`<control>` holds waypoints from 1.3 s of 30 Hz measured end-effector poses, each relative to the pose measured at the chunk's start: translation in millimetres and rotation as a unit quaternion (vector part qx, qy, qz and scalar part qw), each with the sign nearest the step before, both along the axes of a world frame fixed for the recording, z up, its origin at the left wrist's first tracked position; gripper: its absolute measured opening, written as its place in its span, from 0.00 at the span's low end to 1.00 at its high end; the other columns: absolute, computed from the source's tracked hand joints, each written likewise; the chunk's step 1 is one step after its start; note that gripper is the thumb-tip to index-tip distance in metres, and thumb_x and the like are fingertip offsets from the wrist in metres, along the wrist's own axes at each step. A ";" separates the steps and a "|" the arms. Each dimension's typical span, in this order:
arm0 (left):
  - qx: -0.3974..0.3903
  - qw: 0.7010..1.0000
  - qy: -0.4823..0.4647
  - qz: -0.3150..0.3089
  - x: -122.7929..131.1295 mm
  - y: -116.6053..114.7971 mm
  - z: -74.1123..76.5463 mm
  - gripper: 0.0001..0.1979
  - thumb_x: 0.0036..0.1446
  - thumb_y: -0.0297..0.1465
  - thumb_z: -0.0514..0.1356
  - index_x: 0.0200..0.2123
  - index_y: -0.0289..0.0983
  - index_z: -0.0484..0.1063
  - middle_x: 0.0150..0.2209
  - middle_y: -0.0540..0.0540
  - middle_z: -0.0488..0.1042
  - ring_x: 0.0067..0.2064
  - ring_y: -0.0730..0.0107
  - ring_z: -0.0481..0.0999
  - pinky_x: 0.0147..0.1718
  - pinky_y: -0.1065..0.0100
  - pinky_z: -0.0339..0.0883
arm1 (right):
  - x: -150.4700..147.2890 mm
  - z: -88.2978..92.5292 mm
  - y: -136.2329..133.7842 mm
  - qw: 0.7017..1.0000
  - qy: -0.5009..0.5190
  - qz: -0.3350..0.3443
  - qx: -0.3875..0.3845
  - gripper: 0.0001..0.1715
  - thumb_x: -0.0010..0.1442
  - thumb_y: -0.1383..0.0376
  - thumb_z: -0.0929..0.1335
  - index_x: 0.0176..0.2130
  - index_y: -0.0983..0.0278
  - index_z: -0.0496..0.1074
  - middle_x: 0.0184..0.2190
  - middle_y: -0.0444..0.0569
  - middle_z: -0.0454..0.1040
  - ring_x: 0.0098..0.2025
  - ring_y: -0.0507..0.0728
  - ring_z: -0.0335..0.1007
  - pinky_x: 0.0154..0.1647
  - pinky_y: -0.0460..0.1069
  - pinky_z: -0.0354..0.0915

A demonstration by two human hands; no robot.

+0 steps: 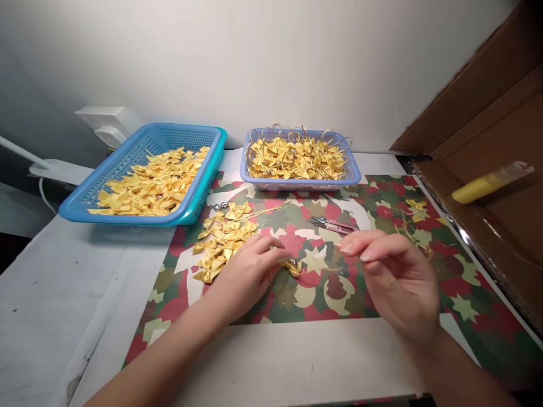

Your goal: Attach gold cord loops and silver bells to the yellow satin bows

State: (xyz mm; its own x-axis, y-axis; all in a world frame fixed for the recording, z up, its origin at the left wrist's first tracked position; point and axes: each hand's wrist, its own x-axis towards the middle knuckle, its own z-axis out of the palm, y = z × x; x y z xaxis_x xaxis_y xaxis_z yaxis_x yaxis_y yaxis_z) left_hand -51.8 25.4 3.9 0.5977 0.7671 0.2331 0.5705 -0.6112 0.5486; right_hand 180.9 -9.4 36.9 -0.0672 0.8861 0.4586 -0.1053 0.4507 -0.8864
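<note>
My left hand (255,267) lies low over the mat, its fingers curled down and closed on a yellow ribbon bow (293,269) with a small silvery bell at its middle. The thumb is mostly hidden. A thin gold cord (322,269) runs from this bow to the right across the mat. Raised at the right, my right hand (399,282) has its thumb and fingertips drawn together; whatever they pinch is too small to make out. Several yellow bows (229,234) lie in a group just beyond my left hand. Pink-handled thread snips (335,226) rest between the hands, farther back.
A blue basket (76,206) of bows stands at the left. Behind the mat, a purple basket (301,185) holds bows with gold cord loops. Cord scraps (418,234) litter the right side, near a cardboard box (487,113) and a yellow-filled tube (487,183).
</note>
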 end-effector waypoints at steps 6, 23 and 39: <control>-0.099 0.984 -0.133 -0.059 -10.4 -0.2 42.6 0.21 0.59 0.22 0.55 0.55 0.41 0.67 0.52 0.44 0.74 0.56 0.60 0.70 0.55 0.59 0.63 | -14.7 20.8 21.2 0.993 -0.068 0.100 0.016 0.08 0.63 0.69 0.69 0.39 0.57 0.76 0.34 0.45 0.76 0.39 0.54 0.71 0.41 0.50 0.69; -0.329 0.884 -0.312 0.115 20.2 -10.1 9.9 0.11 0.61 0.37 0.57 0.34 0.38 0.76 0.28 0.48 0.74 0.33 0.67 0.73 0.34 0.67 0.67 | -41.1 4.8 48.5 0.964 -0.256 0.072 -0.008 0.06 0.59 0.70 0.69 0.31 0.62 0.74 0.27 0.45 0.76 0.31 0.53 0.68 0.31 0.49 0.64; -0.272 0.887 -0.343 0.146 15.2 -12.3 -3.4 0.16 0.62 0.37 0.55 0.23 0.38 0.69 0.29 0.47 0.72 0.35 0.66 0.72 0.38 0.66 0.68 | -31.6 -10.9 57.5 0.922 -0.289 0.246 -0.080 0.01 0.64 0.65 0.66 0.38 0.60 0.67 0.47 0.48 0.68 0.48 0.56 0.66 0.48 0.53 0.67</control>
State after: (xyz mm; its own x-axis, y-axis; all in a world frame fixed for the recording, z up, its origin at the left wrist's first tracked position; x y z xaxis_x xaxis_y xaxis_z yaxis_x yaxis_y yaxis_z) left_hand -36.6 13.1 0.5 0.2152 0.9765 0.0126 0.0790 -0.0302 0.9964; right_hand 149.4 48.2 26.0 -0.6718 0.7356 0.0870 0.2477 0.3337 -0.9096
